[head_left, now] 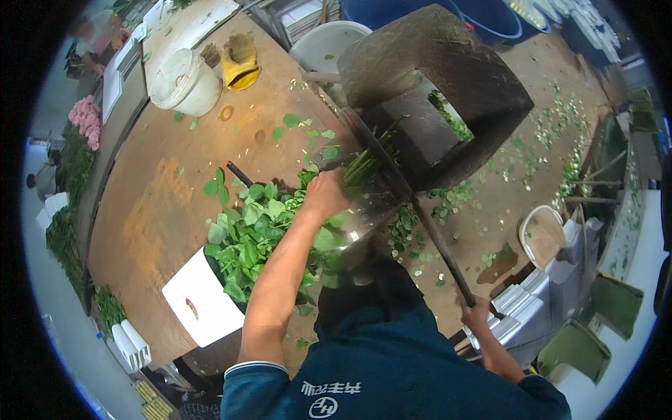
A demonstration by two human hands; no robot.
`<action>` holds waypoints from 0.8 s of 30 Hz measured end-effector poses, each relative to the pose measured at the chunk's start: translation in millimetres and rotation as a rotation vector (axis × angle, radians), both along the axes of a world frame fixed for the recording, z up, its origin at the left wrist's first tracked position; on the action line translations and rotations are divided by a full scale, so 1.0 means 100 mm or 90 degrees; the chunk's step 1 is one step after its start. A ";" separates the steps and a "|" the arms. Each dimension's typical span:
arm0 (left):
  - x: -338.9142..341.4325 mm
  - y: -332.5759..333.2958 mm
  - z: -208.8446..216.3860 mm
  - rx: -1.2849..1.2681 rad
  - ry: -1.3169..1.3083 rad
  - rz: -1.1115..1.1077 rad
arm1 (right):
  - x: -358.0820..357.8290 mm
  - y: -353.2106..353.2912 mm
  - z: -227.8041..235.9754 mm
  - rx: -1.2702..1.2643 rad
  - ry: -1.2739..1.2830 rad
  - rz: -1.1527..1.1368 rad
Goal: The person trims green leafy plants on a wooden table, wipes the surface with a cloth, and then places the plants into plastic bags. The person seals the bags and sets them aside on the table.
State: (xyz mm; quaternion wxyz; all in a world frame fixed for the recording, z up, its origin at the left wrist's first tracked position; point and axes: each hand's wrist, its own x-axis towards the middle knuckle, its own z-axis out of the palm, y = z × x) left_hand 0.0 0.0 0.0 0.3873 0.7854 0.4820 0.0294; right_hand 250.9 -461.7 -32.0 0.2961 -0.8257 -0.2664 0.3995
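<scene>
A leafy bunch of green stems (255,227) lies across the table, its lower left end inside a white wrapper (201,297). My left hand (327,194) is closed around the stems just above the leaves. The bare stem ends (367,164) reach under the blade side of a table-mounted stem cutter, beside its dark metal chute (493,105). Out to the right, my right hand (477,311) is wrapped round the end of the cutter's long lever (442,245). Whatever blooms the bunch has are hidden by the wrapper.
On the wooden table (150,203) are a white bucket (185,84), a yellow glove (240,64), a black-and-red pen (239,173) and loose leaves. Clippings litter the floor (518,164). A white basin (542,236) and green bins (574,350) stand right. A person (94,42) is far left.
</scene>
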 end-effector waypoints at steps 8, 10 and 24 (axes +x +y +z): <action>0.00 -0.03 0.05 -0.015 0.076 -0.018 | 0.26 0.66 -1.93 -0.239 -0.027 0.187; 0.02 0.00 0.11 -0.038 0.070 -0.012 | 0.38 0.82 -2.10 -0.276 0.000 0.175; 0.00 0.03 0.16 -0.054 0.117 -0.028 | 0.17 0.62 -0.99 -0.150 -0.111 0.127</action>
